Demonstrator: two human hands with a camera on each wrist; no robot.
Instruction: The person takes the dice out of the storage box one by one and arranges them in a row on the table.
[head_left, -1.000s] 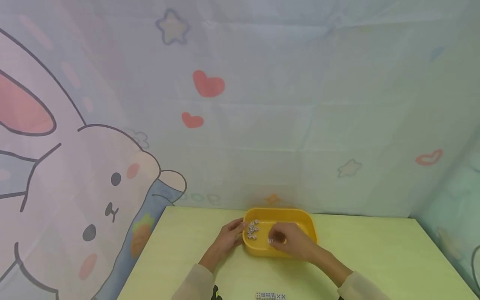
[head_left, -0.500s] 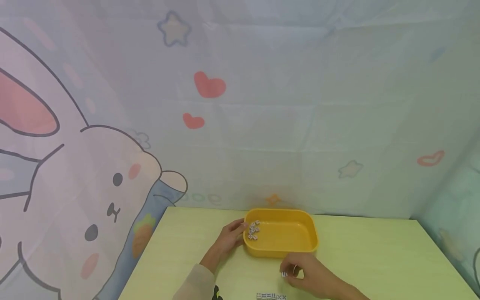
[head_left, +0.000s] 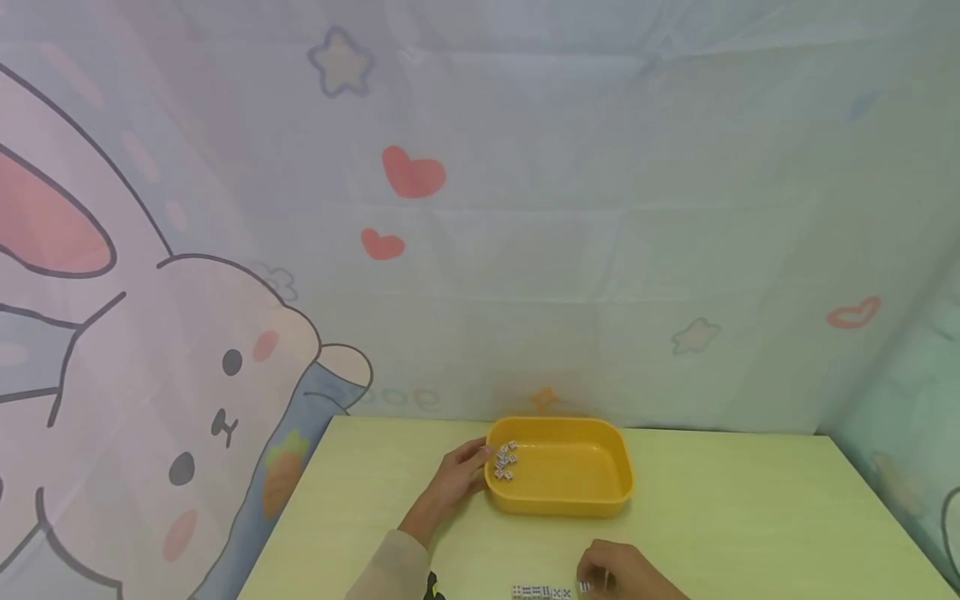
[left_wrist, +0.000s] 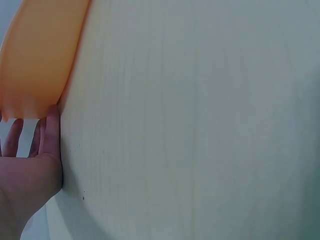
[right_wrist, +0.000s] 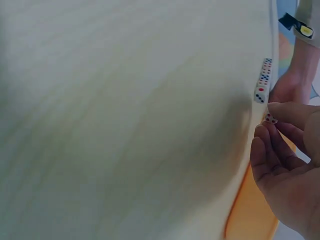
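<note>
Your right hand (head_left: pixel 624 570) pinches a single die (head_left: pixel 584 587) between thumb and fingertips, low at the near edge of the head view. The die sits just beside the right end of a row of dice (head_left: pixel 536 592), with a small gap between them; whether it touches the tabletop (head_left: pixel 735 508), you cannot tell from these views. The row itself lies straight, its dice side by side, white with dark and red pips.

Your left hand (head_left: pixel 454 475) is at the left end of the yellow tub (head_left: pixel 573 471) — fingers extended against its outer wall, not clenched, as the left wrist view shows. Inside the tub, loose dice (head_left: pixel 505 459) cluster near that same end, close to your fingertips, while the tub stands upright toward the table's far edge.

On your left sleeve (right_wrist: pixel 306 40) you wear a black strap (right_wrist: pixel 295 22) with a yellow patch. Behind the table hangs a pale cloth (head_left: pixel 525 325) printed with a large rabbit (head_left: pixel 172 375), hearts and stars.
</note>
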